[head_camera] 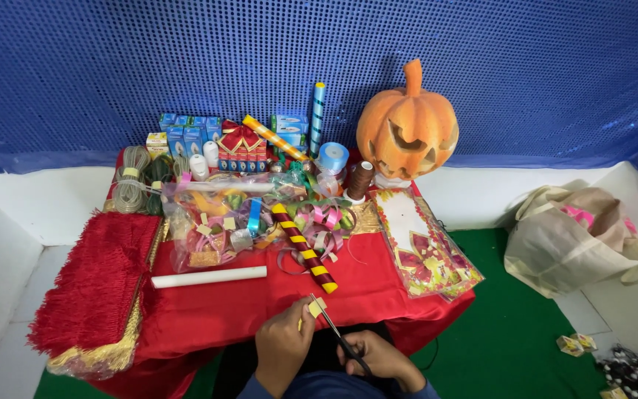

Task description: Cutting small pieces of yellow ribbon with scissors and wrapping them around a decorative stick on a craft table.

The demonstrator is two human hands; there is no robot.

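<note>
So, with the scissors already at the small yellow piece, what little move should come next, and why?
Probably close the scissors gently. The right hand holds their handles, and the blades point up to the small yellow piece pinched in the left hand above the red cloth. The blade tips already meet the piece's edge, so a short snip seems to fit better than moving either hand.

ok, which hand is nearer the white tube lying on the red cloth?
Left. The left hand, pinching a small yellow paper piece, sits just below and right of the white tube. The right hand, working the scissors, is further right, farther from the tube.
</note>
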